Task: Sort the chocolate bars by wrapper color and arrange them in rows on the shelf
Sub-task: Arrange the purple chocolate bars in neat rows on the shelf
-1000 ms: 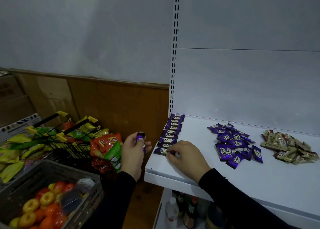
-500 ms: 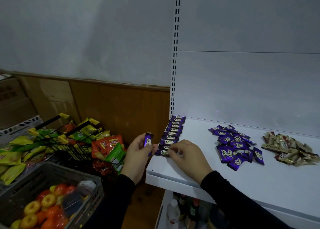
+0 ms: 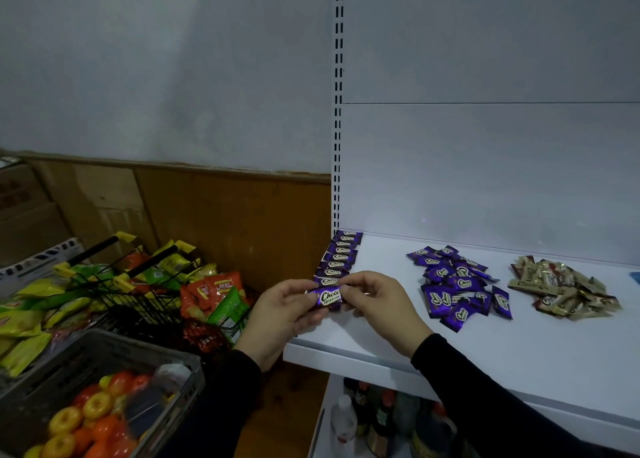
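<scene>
Purple chocolate bar (image 3: 326, 297), white "Choco" label up, pinched between left hand (image 3: 277, 319) and right hand (image 3: 384, 305).

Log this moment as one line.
both hands pinch purple-wrapped chocolate bar | left hand | right hand | at near end of purple row

Purple chocolate bars (image 3: 457, 291) with white labels, gold-and-brown chocolate bars (image 3: 561, 289), white shelf (image 3: 485, 350), black sleeves (image 3: 485, 398), orange and green snack bags (image 3: 218, 295), black-and-yellow basket (image 3: 114, 277)
</scene>
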The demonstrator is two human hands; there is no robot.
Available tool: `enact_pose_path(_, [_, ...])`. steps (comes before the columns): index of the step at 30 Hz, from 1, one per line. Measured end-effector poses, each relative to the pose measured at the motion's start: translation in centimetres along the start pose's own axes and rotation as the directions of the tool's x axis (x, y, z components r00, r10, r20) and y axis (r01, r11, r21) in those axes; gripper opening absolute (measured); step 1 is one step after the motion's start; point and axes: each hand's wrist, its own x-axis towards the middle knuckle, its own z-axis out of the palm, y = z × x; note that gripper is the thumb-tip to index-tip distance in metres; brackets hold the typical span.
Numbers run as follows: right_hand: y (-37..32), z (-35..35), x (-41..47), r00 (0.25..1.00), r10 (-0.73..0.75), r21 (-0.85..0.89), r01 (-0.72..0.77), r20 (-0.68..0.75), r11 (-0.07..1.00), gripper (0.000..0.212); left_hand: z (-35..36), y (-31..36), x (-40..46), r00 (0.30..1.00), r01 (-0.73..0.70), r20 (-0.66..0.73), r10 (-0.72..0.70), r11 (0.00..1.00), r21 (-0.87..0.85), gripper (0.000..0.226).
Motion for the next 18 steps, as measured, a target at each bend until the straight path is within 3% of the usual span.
enact_pose_path(3, [0.6, -0.2, -0.5, 1.000, -0.027, -0.076, 0.028, 0.017, 0.997, 0.015, 0.0, -0.3, 0.0, 0.999, -0.006, -0.031, 0.008, 0.998, 0.060, 0.017])
enact_pose_path(7, [1.1, -0.5, -1.1, 0.983, -0.156, -0.248, 0.176, 0.099, 0.953, 0.028, 0.0, -0.6, 0.0, 0.998, -0.009, -0.054, 0.014, 0.996, 0.091, 0.017])
enact_pose_path(13, [1.2, -0.3, -1.4, 0.974, -0.204, -0.458, 0.225, 0.097, 0.860, 0.029, -0.3, -0.7, -0.3, 0.996, -0.043, -0.072, 0.057, 0.982, 0.184, 0.015])
enact_pose_path(15, [1.2, -0.3, -1.5, 0.977, -0.185, -0.533, 0.213, 0.105, 0.819, 0.030, -0.8, -0.7, -0.3, 0.977, -0.103, -0.120, 0.176, 0.884, 0.457, 0.017])
enact_pose_path(18, [1.2, -0.1, -1.6, 0.982, -0.144, -0.616, 0.188, 0.121, 0.765, 0.029, -1.8, -1.1, -0.7, 0.952, -0.147, -0.031, 0.303, 0.546, 0.825, 0.042])
